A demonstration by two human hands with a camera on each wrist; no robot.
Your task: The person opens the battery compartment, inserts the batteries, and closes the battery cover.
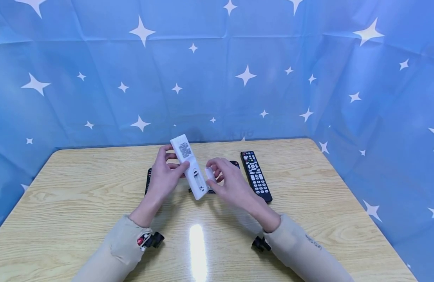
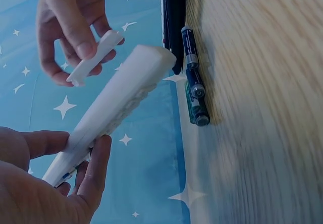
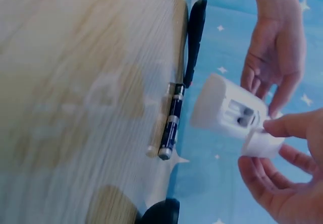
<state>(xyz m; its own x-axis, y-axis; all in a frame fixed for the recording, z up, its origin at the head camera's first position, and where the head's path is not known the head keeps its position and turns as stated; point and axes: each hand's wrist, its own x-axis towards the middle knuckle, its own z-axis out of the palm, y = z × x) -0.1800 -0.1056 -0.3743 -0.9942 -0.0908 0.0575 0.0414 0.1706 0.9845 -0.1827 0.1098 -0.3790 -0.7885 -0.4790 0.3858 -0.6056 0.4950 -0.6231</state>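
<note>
My left hand (image 1: 164,175) grips a white remote control (image 1: 193,169) above the table, thumb on its back and fingers underneath. The back faces up toward me, with a printed code patch near the top. Its battery compartment (image 3: 242,114) is uncovered, and metal contacts show inside. Just to the right, my right hand (image 1: 234,186) pinches the small white battery cover (image 2: 96,57) between thumb and fingers. In the right wrist view the cover overlaps the remote's compartment end. Several dark batteries (image 2: 196,84) lie on the table below the hands.
A black remote (image 1: 255,176) with white buttons lies at the right. Another black remote (image 1: 234,163) is partly hidden behind my right hand, and a third dark one (image 1: 148,180) shows beside my left wrist. A blue star-patterned cloth (image 1: 210,78) stands behind the wooden table (image 1: 79,196).
</note>
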